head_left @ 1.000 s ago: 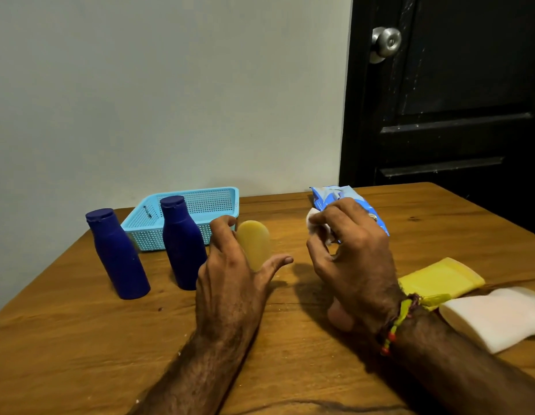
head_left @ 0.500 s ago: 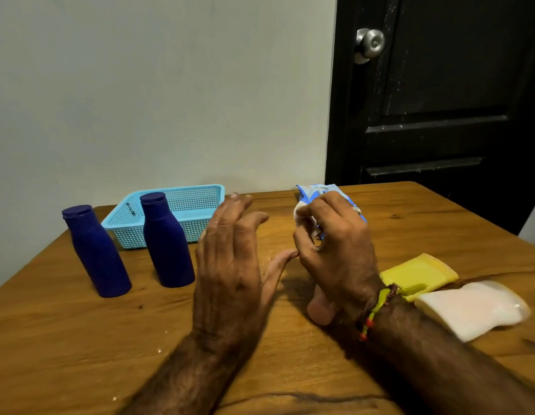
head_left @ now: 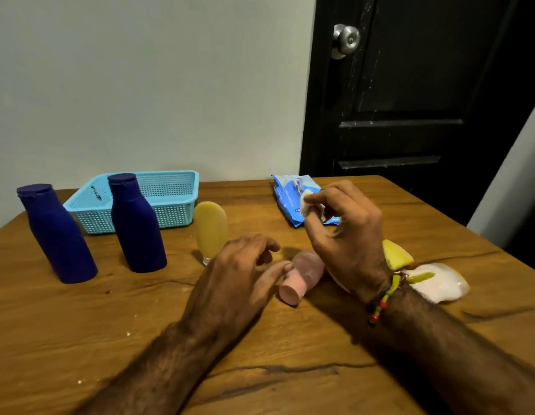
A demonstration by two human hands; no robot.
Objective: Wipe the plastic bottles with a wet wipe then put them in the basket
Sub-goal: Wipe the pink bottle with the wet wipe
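Two dark blue bottles [head_left: 55,232] [head_left: 137,223] stand at the left in front of a light blue basket [head_left: 170,202]. A yellow tube [head_left: 210,229] stands on its cap at the middle. A pink bottle [head_left: 302,274] lies on the table with its cap toward me. My left hand [head_left: 239,274] hovers beside it, fingers apart, thumb touching the cap end. My right hand [head_left: 347,235] pinches a white wet wipe [head_left: 308,202] just above the blue wipes pack [head_left: 290,196]. A yellow bottle [head_left: 398,256] and a white bottle [head_left: 440,283] lie behind my right wrist.
The wooden table [head_left: 80,324] runs to a grey wall at the back. A black door [head_left: 410,115] with a metal knob stands behind the table's far right corner. The basket holds nothing that I can see.
My left hand has come down from in front of the yellow tube to the pink bottle's cap. My right hand has lifted slightly with the wipe at the pack.
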